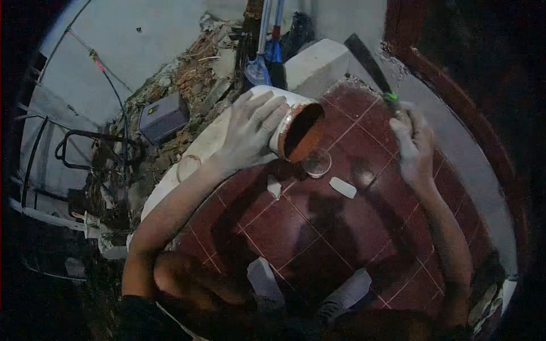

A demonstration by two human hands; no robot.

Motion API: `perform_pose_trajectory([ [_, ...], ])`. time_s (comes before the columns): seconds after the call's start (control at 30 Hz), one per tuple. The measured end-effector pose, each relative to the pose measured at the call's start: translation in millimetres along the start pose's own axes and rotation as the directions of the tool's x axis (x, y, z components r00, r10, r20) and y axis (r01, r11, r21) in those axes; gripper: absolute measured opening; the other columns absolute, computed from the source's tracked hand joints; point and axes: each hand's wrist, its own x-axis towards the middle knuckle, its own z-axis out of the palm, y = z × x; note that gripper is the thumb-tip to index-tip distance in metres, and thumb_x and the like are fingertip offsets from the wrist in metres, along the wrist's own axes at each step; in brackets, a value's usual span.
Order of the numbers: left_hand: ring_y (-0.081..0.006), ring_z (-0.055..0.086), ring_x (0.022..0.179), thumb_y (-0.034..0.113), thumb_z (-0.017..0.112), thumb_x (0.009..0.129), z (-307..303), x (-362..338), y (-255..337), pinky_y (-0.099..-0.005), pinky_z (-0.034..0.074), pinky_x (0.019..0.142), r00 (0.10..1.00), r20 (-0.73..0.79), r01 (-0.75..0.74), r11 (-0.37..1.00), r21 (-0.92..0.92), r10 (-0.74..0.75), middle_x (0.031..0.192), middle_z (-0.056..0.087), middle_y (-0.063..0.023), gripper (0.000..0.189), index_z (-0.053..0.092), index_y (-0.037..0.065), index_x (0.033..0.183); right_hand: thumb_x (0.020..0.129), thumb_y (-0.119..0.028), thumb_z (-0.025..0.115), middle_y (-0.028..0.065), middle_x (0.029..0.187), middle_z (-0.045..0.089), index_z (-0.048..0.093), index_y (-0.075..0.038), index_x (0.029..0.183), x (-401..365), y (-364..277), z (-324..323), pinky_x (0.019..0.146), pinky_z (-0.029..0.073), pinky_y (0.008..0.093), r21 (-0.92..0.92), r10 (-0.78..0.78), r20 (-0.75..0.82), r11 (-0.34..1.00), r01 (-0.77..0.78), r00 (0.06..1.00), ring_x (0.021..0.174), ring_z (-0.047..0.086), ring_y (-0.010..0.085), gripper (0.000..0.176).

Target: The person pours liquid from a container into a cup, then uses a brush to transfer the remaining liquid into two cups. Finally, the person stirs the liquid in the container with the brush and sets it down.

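A white cylindrical pipe (272, 96) with a reddish-brown inside at its open end lies slanted across the middle. My left hand (250, 133) rests on its outer side near that end, fingers stretched out and side by side. On the right, my right hand (414, 142) is raised and wrapped round the handle of a long dark blade (367, 61), which has a green band at its base and points up and to the left. The blade is apart from the pipe. Below the pipe's mouth, a clear round ring (317, 163) and two white pieces (343, 187) lie on the floor.
Dark red tiles (318, 238) cover the floor. A grey box (164, 118) sits on rubble (199, 77) at the left. Behind the pipe stand a blue shovel (257, 72) and a white block (317, 67). A raised light edge (455, 136) curves along the right.
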Motion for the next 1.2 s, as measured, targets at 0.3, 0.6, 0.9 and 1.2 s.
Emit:
perform_pose_trajectory([
  [0.3,-0.0351,0.044,0.131,0.037,0.087,0.059,55.4,-14.3,16.9,-0.0615,0.029,0.112,0.953,0.298,-0.036,0.998,-0.051,0.050,0.140,0.048,-0.0115,0.094,0.049,0.007,0.140,0.096,-0.022,0.058,0.0081,0.080,0.057,0.059,-0.003,0.108,-38.9,42.4,30.7,0.074,0.045,0.0345,0.040,0.424,0.125,0.901,-0.432,0.897,0.076,0.054,0.0149,0.022],
  [0.6,-0.0295,0.046,0.130,0.025,0.076,0.068,68.0,-15.2,23.6,-0.0610,0.027,0.114,0.924,0.354,-0.174,0.983,0.051,0.145,0.140,0.049,-0.0069,0.079,0.049,0.011,0.142,0.097,-0.023,0.057,0.0110,0.083,0.058,0.057,-0.004,0.112,-34.5,38.3,32.1,0.078,0.046,0.0369,0.119,0.502,0.177,0.843,-0.525,0.846,0.078,0.055,0.0193,0.025],
  [0.9,-0.0254,0.045,0.130,0.023,0.069,0.075,66.3,-13.6,24.0,-0.0601,0.024,0.116,0.889,0.429,-0.239,0.963,0.128,0.164,0.141,0.049,-0.0032,0.071,0.048,0.016,0.143,0.098,-0.028,0.057,0.0133,0.086,0.062,0.058,-0.004,0.114,-37.8,55.2,36.2,0.079,0.046,0.0383,0.074,0.445,0.132,0.887,-0.456,0.886,0.080,0.060,0.0224,0.029],
  [1.2,-0.0247,0.044,0.133,0.023,0.067,0.077,66.6,-18.2,24.1,-0.0628,0.022,0.116,0.887,0.427,-0.256,0.957,0.133,0.178,0.142,0.049,-0.0015,0.069,0.049,0.019,0.143,0.096,-0.029,0.057,0.0170,0.096,0.063,0.059,-0.004,0.114,-50.1,81.0,43.0,0.085,0.045,0.0417,0.040,0.544,0.157,0.831,-0.555,0.824,0.091,0.062,0.0290,0.030],
])
